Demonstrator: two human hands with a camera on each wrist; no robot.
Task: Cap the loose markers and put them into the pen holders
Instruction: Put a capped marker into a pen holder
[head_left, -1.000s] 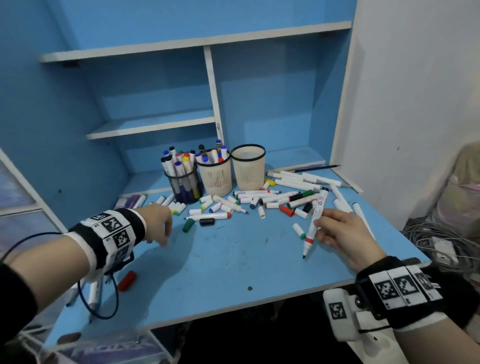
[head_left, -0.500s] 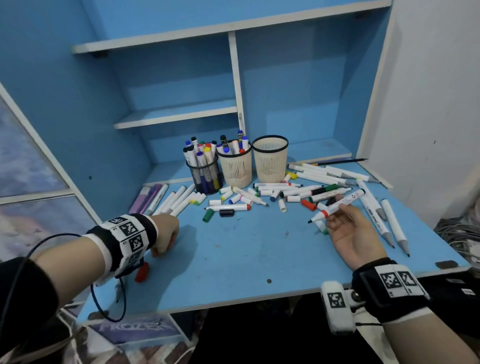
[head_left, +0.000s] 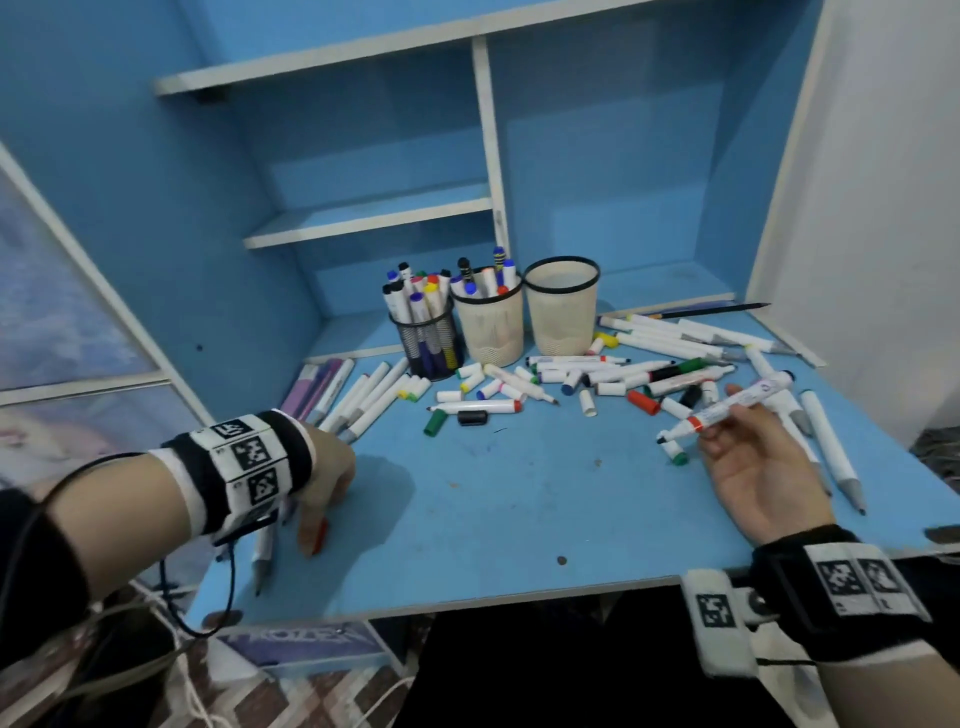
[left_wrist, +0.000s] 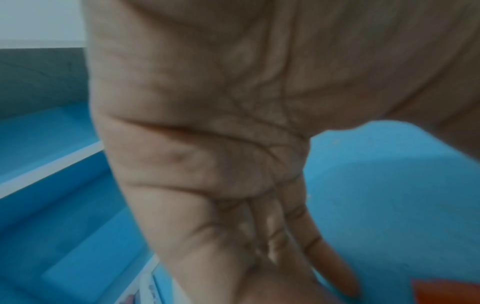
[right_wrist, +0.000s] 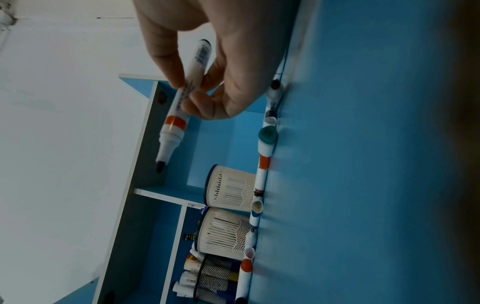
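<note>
My right hand (head_left: 730, 423) is palm up over the right side of the blue desk (head_left: 519, 499) and pinches an uncapped white marker with a red band (head_left: 727, 408), tip pointing left. The right wrist view shows this marker (right_wrist: 188, 90) between thumb and fingers. My left hand (head_left: 311, 522) reaches down at the near left, its fingers beside a loose red cap (head_left: 320, 535). In the left wrist view the red cap (left_wrist: 446, 292) lies just right of the straight fingers (left_wrist: 335, 267), with a gap between. Behind stand a black mesh holder (head_left: 428, 338), a cream holder (head_left: 491, 327) with markers, and an empty cream holder (head_left: 563, 312).
Several loose markers and caps (head_left: 597, 379) lie scattered in front of the holders and to the right. A row of white markers (head_left: 363, 395) lies at the left. A pencil (head_left: 262, 561) lies near the left edge. Blue shelves (head_left: 374, 218) rise behind.
My left hand has drawn back to the near left corner, down to the red cap. My right hand has turned palm up and swung the marker from upright to nearly level.
</note>
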